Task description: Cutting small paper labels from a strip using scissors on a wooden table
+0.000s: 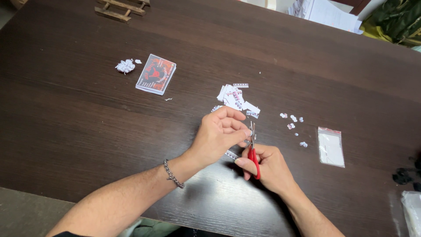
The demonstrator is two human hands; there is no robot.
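My right hand [269, 169] grips small red-handled scissors [253, 157] whose blades point up and away from me. Just left of them, my left hand [219, 134], with a metal chain bracelet at the wrist, pinches a tiny scrap of paper [247, 142] against the blades. A thin printed paper strip [231, 154] lies on the table under my left palm. Behind my hands sits a pile of cut paper strips [234, 98]. Several tiny cut-out pieces [291, 120] are scattered to the right.
The dark wooden table [87, 114] carries a stack of printed cards [156, 74], a crumpled paper ball [125, 66], a small clear zip bag [331, 147], a wooden stand [120, 8] at the far edge, white papers [329, 13] and black bits [401, 177] at right.
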